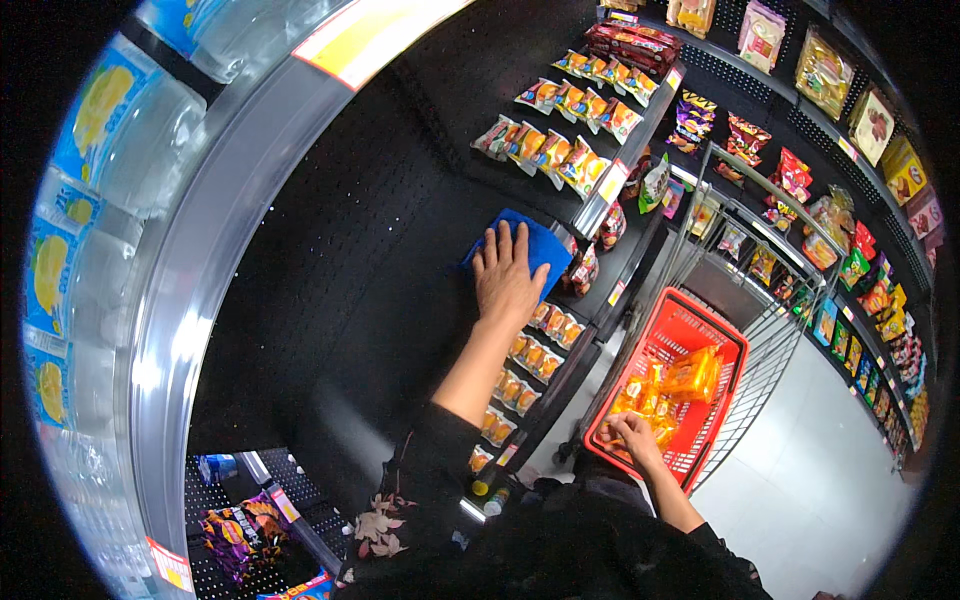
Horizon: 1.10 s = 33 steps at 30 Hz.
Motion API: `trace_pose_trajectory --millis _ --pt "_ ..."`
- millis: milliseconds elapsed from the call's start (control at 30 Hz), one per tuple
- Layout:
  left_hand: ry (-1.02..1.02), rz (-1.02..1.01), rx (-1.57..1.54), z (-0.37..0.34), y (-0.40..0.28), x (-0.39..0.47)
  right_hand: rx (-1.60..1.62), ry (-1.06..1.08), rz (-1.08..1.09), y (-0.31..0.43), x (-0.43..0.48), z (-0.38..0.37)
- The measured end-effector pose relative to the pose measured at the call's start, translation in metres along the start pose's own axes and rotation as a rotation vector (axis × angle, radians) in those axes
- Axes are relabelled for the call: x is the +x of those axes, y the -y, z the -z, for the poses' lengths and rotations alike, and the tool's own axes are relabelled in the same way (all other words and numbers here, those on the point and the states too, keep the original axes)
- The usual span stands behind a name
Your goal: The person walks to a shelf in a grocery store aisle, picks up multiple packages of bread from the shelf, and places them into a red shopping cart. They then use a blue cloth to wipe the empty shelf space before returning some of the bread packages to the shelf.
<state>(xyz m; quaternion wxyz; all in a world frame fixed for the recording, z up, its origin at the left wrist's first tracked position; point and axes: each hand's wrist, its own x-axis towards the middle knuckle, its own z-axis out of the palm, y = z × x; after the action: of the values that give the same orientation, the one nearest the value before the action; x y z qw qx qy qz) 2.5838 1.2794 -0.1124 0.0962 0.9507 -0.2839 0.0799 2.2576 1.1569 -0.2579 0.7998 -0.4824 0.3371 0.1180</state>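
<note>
My left hand (pixel 504 279) lies palm down on a blue cloth (pixel 553 255), holding it against the black shelf (pixel 352 285). The cloth's edges spread out past my fingers, close to the shelf's front edge. Lower right, my right hand (pixel 636 441) is over the near end of a red plastic shopping basket (pixel 739 337), with its fingers curled. Several orange packets (pixel 694 373) lie in the basket beside that hand. Whether the fingers grip a packet is hidden.
The basket sits at a wire shopping cart (pixel 772 356). Wrapped snack cakes (pixel 555 154) stand in rows on the same shelf, with more packaged cakes (pixel 536 356) below. Bagged snacks (pixel 795 176) fill the right-hand shelves. A clear shelf rail (pixel 217 217) and bottles (pixel 142 172) border the left.
</note>
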Motion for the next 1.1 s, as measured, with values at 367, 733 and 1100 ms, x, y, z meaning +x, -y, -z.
trace_pose_trajectory --millis 367,733,1100 --pt "0.015 -0.034 0.041 -0.009 -0.007 0.024 -0.068 -0.06 0.023 0.021 -0.006 0.014" --pt "0.045 0.016 -0.021 0.04 0.056 -0.123 -0.251 -0.009 0.064 0.013 -0.015 -0.017" --pt "0.053 0.344 0.063 0.115 0.131 -0.355 -0.345 0.215 0.04 -0.013 -0.029 -0.083"
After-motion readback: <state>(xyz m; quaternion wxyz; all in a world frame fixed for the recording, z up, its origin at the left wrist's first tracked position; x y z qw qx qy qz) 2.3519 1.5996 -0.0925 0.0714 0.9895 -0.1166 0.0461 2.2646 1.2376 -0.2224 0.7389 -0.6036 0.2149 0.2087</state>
